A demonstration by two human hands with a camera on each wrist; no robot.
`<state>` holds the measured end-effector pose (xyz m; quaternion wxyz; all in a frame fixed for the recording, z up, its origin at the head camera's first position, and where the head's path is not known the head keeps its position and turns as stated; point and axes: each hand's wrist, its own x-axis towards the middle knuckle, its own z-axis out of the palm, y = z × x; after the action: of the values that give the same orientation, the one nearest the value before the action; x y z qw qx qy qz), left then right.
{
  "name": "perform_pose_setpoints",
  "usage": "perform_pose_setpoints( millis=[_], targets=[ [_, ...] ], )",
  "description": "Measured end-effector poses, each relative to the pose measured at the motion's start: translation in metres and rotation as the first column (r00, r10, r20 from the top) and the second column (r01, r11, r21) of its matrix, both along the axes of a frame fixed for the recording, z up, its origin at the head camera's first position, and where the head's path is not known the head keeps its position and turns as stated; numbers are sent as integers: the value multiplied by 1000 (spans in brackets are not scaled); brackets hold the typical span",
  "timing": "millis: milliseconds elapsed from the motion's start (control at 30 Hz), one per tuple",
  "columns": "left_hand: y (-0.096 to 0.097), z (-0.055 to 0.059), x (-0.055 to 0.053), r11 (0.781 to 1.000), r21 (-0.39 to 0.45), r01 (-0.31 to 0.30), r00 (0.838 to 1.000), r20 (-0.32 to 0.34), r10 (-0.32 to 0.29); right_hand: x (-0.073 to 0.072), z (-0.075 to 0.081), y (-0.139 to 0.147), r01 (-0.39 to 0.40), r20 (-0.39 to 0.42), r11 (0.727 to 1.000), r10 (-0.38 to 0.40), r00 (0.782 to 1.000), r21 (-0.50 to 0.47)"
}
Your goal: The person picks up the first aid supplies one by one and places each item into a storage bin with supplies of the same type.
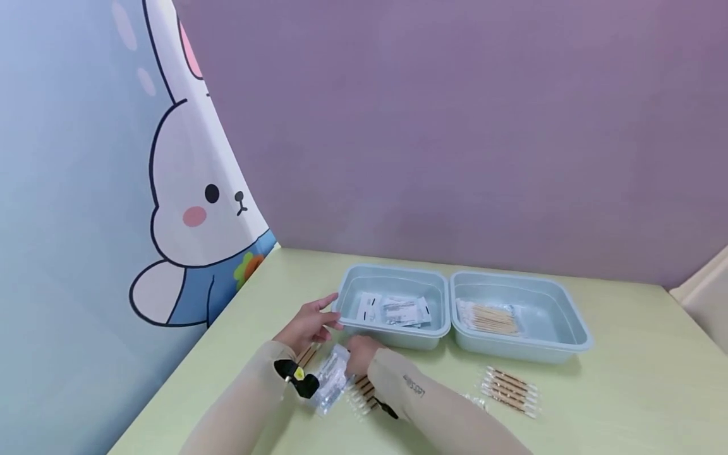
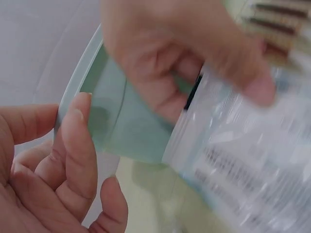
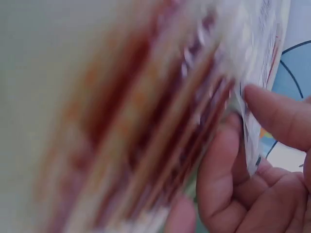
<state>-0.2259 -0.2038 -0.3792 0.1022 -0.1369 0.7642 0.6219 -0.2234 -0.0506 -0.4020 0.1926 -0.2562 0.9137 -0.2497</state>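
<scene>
Pale-blue rectangular plastic left bin (image 1: 398, 337), one of two: left hand (image 1: 307, 324), half-curled, pinches its rim. Before it, right hand (image 1: 361, 355), curled, pinches one clear printed plastic packet (image 1: 330, 383). One brown-stick swab group (image 1: 509, 390) lies front-right.

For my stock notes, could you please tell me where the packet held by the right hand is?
In the head view, the clear packet is low, left of centre, pinched by the right hand, just in front of the left blue tray.
</scene>
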Motion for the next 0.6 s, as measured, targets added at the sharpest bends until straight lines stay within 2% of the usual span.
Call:
perform_pose_setpoints(
  millis=[67,133,300,400,533,600],
  targets=[
    [-2,0,1,1000,-5,0,1000,-2,0,0,0,6,7,32,1000,-7,999,-14],
    [-2,0,-2,1000,-5,3,1000,-13,-3,-2,4,12,52,86,997,-47,995,-58],
    [-1,5,-9,1000,-1,7,999,-45,-7,-3,10,30,140,180,969,-104,978,-202],
    [-2,1,-7,1000,8,27,998,-58,-26,6,9,41,145,208,949,-88,974,-279],
    [-7,-11,4,997,49,55,995,-87,-51,24,7,56,167,270,904,-60,961,-394],
    [-7,-16,3,994,70,80,991,-114,-72,31,9,67,172,276,884,-51,960,-435]
  ],
)
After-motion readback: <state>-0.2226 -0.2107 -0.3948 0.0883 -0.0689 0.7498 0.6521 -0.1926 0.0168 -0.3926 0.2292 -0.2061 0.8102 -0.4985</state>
